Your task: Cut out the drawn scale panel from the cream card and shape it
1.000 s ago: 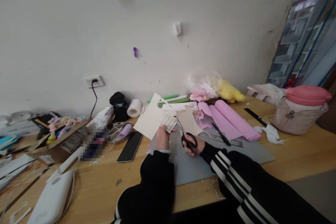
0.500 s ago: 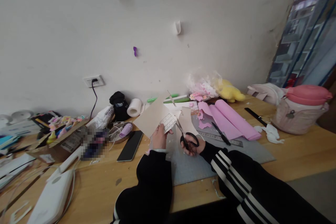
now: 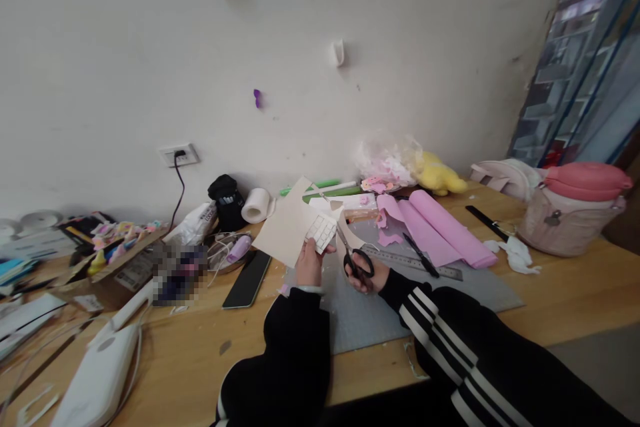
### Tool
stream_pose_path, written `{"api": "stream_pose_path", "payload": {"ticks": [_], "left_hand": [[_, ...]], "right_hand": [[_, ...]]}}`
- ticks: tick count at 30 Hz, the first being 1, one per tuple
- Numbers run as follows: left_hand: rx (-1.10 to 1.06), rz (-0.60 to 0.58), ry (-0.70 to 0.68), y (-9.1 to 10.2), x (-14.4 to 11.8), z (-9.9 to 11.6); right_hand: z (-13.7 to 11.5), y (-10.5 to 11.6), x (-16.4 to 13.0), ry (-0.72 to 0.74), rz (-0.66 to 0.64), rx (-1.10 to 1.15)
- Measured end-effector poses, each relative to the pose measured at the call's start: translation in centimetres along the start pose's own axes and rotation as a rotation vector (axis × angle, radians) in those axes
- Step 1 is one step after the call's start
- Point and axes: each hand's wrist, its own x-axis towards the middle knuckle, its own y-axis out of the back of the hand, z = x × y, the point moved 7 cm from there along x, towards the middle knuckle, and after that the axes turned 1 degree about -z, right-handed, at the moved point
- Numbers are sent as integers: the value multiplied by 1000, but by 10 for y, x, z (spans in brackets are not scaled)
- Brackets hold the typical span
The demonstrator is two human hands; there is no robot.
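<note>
My left hand (image 3: 310,265) is closed on a beige sheet of paper (image 3: 285,227) and a small white piece marked with a grid of dark lines (image 3: 321,232), which lies against the sheet. In my right hand (image 3: 367,277) are scissors (image 3: 359,265) with black handles, fingers through the loops. Their blades point up and left along the right edge of the white piece. A cut strip of the paper hangs right of the blades. Both hands are above a grey cutting mat (image 3: 370,323).
Right of my hands lie a metal ruler (image 3: 453,271), a black pen (image 3: 421,255) and a rolled pink sheet (image 3: 453,227). A dark phone (image 3: 247,279) and a white power bank (image 3: 97,377) are on the left. A pink bag (image 3: 555,220) stands at the right.
The beige sheet and white piece have tilted and shifted slightly in my left hand. The paper strip beside the blades has swung. The scissors have moved slightly left.
</note>
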Motion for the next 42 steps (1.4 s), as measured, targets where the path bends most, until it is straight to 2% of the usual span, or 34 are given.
{"api": "stream_pose_path", "payload": {"ticks": [8, 17, 22, 30, 35, 42], "left_hand": [[-172, -37, 20, -12, -9, -6], [-200, -21, 24, -12, -11, -8], [-176, 4, 28, -9, -6, 0], [-63, 2, 15, 5, 4, 5], [22, -30, 23, 13, 5, -1], [30, -45, 19, 12, 7, -2]], "right_hand": [[-7, -4, -7, 40, 7, 42], [-6, -4, -5, 50, 3, 56], [-4, -1, -5, 32, -37, 69], [2, -2, -4, -86, -212, 55], [3, 0, -3, -61, -199, 46], [5, 5, -2, -57, -144, 13]]}}
